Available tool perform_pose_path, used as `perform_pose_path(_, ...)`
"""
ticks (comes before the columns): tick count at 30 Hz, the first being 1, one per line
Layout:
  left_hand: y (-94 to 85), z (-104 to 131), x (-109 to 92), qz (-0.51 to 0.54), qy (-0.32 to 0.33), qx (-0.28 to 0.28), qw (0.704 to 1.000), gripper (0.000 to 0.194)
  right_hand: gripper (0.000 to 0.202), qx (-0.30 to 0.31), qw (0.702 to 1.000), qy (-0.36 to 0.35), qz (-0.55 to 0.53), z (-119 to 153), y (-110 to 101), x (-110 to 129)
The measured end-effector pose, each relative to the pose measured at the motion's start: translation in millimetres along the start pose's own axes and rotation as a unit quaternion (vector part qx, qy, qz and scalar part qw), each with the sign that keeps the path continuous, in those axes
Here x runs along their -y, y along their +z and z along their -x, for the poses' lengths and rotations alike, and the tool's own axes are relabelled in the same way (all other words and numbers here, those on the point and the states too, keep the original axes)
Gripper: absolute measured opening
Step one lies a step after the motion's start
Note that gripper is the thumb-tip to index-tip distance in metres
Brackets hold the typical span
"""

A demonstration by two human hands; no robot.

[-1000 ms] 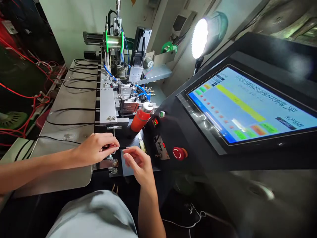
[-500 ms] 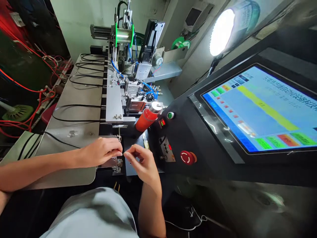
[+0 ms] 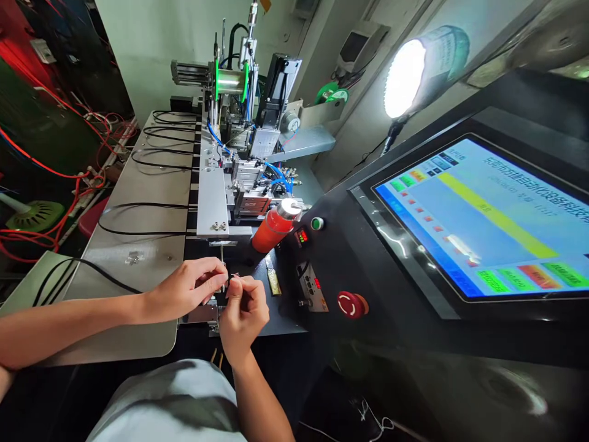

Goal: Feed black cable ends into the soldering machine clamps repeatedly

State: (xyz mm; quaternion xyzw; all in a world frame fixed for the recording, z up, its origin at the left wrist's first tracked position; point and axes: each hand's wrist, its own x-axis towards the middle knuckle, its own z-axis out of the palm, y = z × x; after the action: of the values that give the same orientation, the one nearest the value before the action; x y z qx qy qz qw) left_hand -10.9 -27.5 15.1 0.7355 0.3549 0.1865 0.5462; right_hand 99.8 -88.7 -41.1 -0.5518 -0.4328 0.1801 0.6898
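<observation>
My left hand [image 3: 191, 290] comes in over the metal plate [image 3: 138, 334], its thumb and fingers pinched together close to the end of the machine rail. Against its fingertips, my right hand [image 3: 243, 310] is closed with thumb on forefinger. Something tiny and dark, with a reddish bit, shows between the two sets of fingertips; it is too small to name. Beneath the hands are small metal fixture parts [image 3: 202, 313]. Black cables [image 3: 142, 233] lie across the plate and lead toward the rail [image 3: 211, 199].
Beyond the hands stands a red bottle [image 3: 271, 230], with a yellowish strip [image 3: 273, 281] nearby. On the right are a red stop button [image 3: 352, 304], a green button [image 3: 317, 223] and a lit touchscreen [image 3: 478, 215]. A wire spool [image 3: 230, 81] sits on the machine behind.
My right hand has moved left and turned more upright, its fingers closing against my left fingertips. The view has shifted slightly, so the machine appears lower.
</observation>
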Motion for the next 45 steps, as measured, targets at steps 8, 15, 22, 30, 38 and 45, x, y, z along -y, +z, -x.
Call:
perform_pose_path(8, -6.6, -5.7, 3.7, 0.038, -0.029, 0.023, 0.999, 0.043, 0.018, 0.107, 0.992, 0.064, -0.019, -12.8, -29.1, -11.2)
perform_pose_path(15, -14.0, -12.5, 11.6, -0.212, 0.024, -0.052, 0.976, 0.027, 0.023, 0.121, 0.989, 0.070, 0.045, -18.9, -42.8, -11.9)
perform_pose_path(22, -17.9, -21.3, 14.0, -0.375, -0.002, -0.053, 0.926, 0.027, 0.025, 0.094, 0.988, 0.108, 0.055, -20.5, -51.3, -20.6)
perform_pose_path(30, -8.9, -25.9, 19.2, -0.384, -0.040, -0.038, 0.922, 0.030, 0.022, 0.104, 0.989, 0.074, 0.069, -20.5, -48.0, -22.7)
perform_pose_path(38, -8.7, -26.7, 14.8, -0.400, -0.060, -0.034, 0.914, 0.028, 0.022, 0.117, 0.988, 0.073, 0.070, -21.8, -46.8, -30.5)
perform_pose_path(45, -6.8, -30.2, 16.1, -0.390, -0.063, -0.052, 0.917, 0.027, 0.027, 0.207, 0.972, 0.107, 0.031, -32.2, -26.6, -47.5)
